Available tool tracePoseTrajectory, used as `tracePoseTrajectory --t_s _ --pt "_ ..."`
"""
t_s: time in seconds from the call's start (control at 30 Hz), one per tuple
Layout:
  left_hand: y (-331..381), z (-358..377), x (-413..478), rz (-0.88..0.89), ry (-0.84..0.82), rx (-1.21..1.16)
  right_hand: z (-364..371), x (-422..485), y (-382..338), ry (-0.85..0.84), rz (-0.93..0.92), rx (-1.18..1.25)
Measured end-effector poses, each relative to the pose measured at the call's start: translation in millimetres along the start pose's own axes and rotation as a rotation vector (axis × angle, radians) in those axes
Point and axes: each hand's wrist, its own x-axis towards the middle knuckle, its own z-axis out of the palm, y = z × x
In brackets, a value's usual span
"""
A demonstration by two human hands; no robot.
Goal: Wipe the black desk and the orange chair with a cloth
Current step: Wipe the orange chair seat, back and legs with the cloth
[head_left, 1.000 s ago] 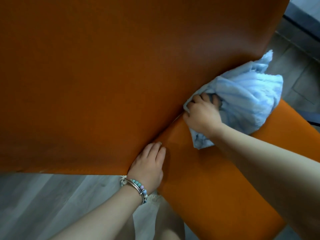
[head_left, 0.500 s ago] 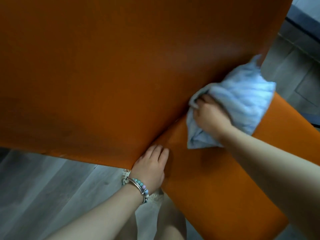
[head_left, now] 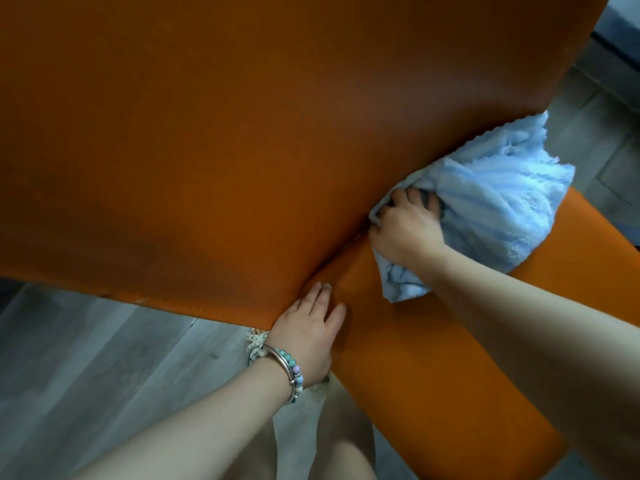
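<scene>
Head view: orange chair (head_left: 242,150) fills frame, backrest upper-left, seat running to lower right. Light-blue cloth (head_left: 495,202) bunched at the back/seat crease, long axis lower-left to upper-right. Right hand (head_left: 405,230) clenches cloth, fingers curled in. Left hand (head_left: 308,334), w/ beaded bracelet (head_left: 291,372), flat on seat edge, fingers straight.

A bunched pale-blue cloth (head_left: 498,202) lies on the orange chair (head_left: 242,133), in the seat-backrest crease
</scene>
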Motion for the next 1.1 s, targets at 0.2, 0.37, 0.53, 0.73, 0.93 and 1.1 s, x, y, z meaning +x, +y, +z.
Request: tracePoseTrajectory --t_s 0.2,0.37,0.53,0.73,0.93,1.1 --pt "0.7 0.4 -1.0 -0.013 -0.053 0.022 9.2 -24.2 -29.5 -0.044 -0.117 0.072" --pt "6.5 0.9 -8.1 -0.011 -0.088 0.003 9.3 -31.5 -33.0 -0.173 -0.259 0.204" --pt "-13.8 20.6 -27.5 0.245 0.048 0.031 16.5 -42.1 -24.4 0.080 0.008 0.297" --pt "-48.1 38.8 -47.1 0.251 0.190 -0.099 26.5 -39.2 -52.3 0.056 0.076 0.186" --pt "-61.0 23.6 -57.2 -0.338 0.146 -0.730 35.0 -52.5 -68.2 0.058 0.006 0.178" --pt "-61.6 17.7 -50.7 -0.436 0.324 -1.050 45.8 -72.3 -85.0 0.091 -0.064 0.202"
